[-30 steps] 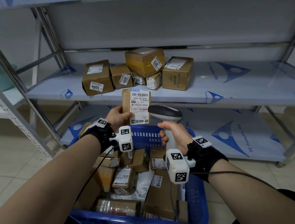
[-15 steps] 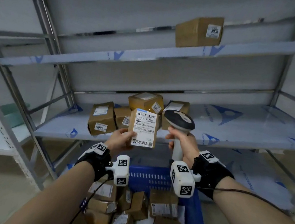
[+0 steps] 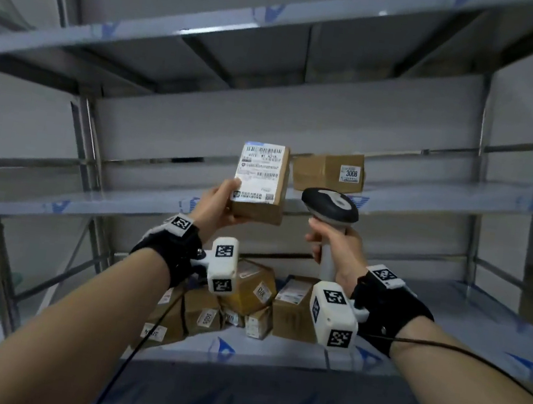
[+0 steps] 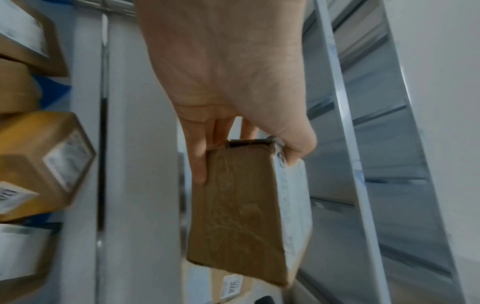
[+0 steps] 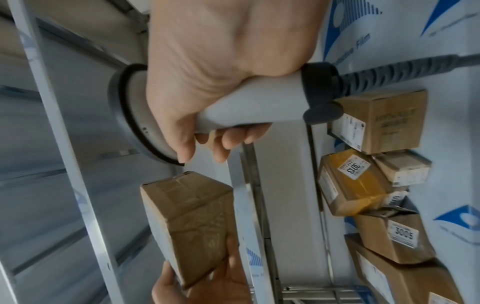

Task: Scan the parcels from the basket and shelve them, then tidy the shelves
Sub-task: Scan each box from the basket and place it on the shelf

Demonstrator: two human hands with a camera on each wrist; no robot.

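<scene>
My left hand (image 3: pixel 216 205) holds the parcel (image 3: pixel 260 182) up by the higher shelf (image 3: pixel 426 198), at nine o'clock from the box marked 3008 (image 3: pixel 329 172). My right hand (image 3: pixel 336 247) grips the scanner (image 3: pixel 330 206). I should slide it in flat. It is brown with a white label.

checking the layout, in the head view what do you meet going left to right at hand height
left hand → held parcel → scanner in the right hand; behind it, parcel 3008 on the shelf
</scene>
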